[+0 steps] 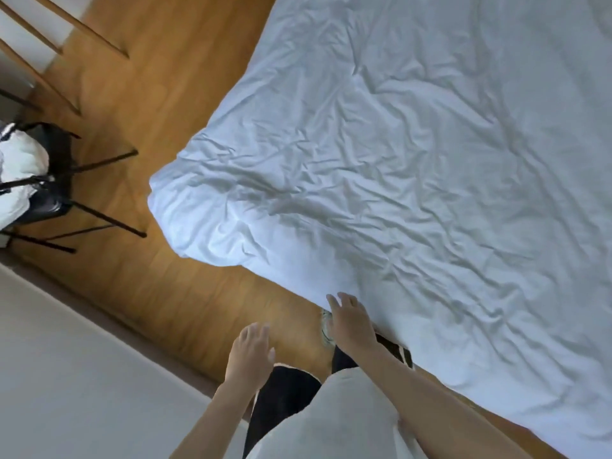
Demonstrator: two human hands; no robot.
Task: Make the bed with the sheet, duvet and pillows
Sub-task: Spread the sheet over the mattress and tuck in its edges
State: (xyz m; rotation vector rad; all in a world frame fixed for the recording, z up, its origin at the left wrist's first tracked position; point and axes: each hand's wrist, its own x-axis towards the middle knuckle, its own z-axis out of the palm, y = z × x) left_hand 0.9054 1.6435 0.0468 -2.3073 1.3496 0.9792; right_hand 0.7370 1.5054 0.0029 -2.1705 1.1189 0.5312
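The duvet (414, 154) lies spread over the bed, creased, its near-left corner overhanging the floor (165, 94). Right hand (351, 323), fingers released, reaches its near edge, probably to straighten it. Left hand (250, 352) hovers released, holding nothing.

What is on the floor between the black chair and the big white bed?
Nothing: in the head view only bare wooden floor lies between the black chair and the white bed.

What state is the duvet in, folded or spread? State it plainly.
Spread. The duvet lies in one wrinkled layer across the bed, its corner hanging over the floor. No fold shows. Both hands hold nothing.
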